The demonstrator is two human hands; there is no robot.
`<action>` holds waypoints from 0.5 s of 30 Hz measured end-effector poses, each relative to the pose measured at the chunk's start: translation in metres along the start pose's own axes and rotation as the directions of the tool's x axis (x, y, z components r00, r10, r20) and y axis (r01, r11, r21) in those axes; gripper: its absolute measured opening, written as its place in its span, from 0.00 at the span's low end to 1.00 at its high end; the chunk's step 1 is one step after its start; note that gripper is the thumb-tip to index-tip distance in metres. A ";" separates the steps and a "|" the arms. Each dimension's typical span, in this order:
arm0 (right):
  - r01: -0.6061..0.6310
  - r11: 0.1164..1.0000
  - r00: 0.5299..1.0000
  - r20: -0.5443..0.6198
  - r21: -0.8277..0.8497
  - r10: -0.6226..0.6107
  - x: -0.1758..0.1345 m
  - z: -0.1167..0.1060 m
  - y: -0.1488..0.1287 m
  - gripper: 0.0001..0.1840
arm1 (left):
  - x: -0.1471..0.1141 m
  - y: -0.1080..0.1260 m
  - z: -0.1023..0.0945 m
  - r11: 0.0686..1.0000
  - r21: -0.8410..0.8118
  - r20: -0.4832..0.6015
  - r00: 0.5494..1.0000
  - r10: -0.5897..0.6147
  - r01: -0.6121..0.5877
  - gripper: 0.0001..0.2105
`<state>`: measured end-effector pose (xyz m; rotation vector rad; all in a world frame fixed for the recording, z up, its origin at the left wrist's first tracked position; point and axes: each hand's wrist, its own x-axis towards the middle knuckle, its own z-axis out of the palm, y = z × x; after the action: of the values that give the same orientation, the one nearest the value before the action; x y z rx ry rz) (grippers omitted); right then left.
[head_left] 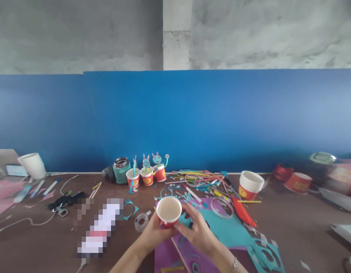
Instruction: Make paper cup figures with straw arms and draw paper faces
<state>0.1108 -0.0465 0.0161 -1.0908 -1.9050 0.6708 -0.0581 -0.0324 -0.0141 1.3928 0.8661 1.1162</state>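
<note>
A red and white paper cup is held upright between my hands, its open mouth facing up toward me. My left hand wraps the cup's left side and lower part. On the other side my right hand curves its thumb and fingers against the cup. Below lie purple paper and a teal sheet with scraps. A thin stick crosses the purple paper under my hands. Beside my left hand is a roll of clear tape.
Several decorated paper cups stand at the back beside a teal thermos. Coloured craft sticks are heaped behind my hands. To the right are red-handled scissors and stacked cups. A blurred-out phone-like object lies left.
</note>
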 end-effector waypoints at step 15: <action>-0.232 0.718 0.926 0.076 -0.657 0.370 -0.001 -0.020 0.044 0.31 | 0.000 0.015 -0.005 0.914 -0.393 -0.149 0.974 -0.173 0.102 0.24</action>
<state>0.1471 -0.0257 -0.0074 -1.8640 -2.2264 0.2947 -0.0637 -0.0331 0.0003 0.9030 0.8071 1.2391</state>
